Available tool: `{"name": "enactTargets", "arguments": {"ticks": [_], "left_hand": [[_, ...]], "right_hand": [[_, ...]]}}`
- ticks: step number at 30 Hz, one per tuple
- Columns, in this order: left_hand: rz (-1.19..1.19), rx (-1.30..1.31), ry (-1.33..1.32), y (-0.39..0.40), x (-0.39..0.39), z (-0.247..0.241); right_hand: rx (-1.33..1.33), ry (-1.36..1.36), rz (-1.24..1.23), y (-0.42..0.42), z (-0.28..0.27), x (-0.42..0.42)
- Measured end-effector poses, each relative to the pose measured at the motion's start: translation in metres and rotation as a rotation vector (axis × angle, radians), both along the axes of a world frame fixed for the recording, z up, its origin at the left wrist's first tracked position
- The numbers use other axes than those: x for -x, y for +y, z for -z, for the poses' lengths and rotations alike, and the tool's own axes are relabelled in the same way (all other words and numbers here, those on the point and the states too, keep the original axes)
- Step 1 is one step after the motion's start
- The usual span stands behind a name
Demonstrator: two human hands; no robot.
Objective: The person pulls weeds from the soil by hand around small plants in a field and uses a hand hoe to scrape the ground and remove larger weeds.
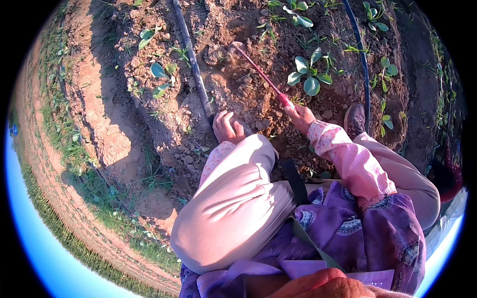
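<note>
My right hand [300,117] grips the red handle of a thin-shafted hand tool [261,72]. The tool's far end meets the loose soil between two drip lines; dust or dirt blurs its head, so its shape cannot be told. My left hand [228,127] rests low by the black drip irrigation pipe [193,63], fingers bent and spread a little, in front of my bent knee. Whether it touches the pipe or the clods is unclear. A broad-leaved seedling [311,83] grows just beyond my right hand, to the right of the tool's shaft.
More seedlings [159,70] stand left of the pipe and along a second drip pipe [360,48] at the right. My shoe [354,120] is planted beside that second pipe. Small weeds and clods dot the bed. A shaded furrow [123,85] runs at the left.
</note>
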State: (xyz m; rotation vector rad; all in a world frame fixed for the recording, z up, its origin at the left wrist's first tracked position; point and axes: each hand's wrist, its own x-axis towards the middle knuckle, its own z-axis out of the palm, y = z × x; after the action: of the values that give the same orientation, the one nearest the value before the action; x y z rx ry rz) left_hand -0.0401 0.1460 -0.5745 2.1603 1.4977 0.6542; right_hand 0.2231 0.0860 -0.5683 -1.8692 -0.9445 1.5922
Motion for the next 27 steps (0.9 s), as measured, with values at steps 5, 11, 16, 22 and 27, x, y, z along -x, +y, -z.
{"name": "enactTargets", "arguments": {"ticks": [5, 11, 16, 22, 27], "left_hand": [[-0.018, 0.033, 0.068, -0.001, 0.001, -0.002], [0.003, 0.057, 0.06, 0.0, -0.001, -0.003], [0.003, 0.027, 0.068, -0.002, -0.002, -0.001], [0.014, -0.015, 0.018, 0.0, -0.004, 0.004], [0.009, -0.037, 0.104, -0.001, 0.005, 0.01]], "right_hand": [[-0.061, 0.182, 0.258, 0.075, -0.007, -0.011], [0.069, 0.236, 0.593, 0.169, -0.001, -0.05], [0.192, 0.408, 0.648, 0.102, -0.001, -0.029], [0.197, 0.454, 0.576, -0.008, -0.029, 0.015], [0.015, -0.024, 0.251, 0.002, -0.024, -0.013]]}}
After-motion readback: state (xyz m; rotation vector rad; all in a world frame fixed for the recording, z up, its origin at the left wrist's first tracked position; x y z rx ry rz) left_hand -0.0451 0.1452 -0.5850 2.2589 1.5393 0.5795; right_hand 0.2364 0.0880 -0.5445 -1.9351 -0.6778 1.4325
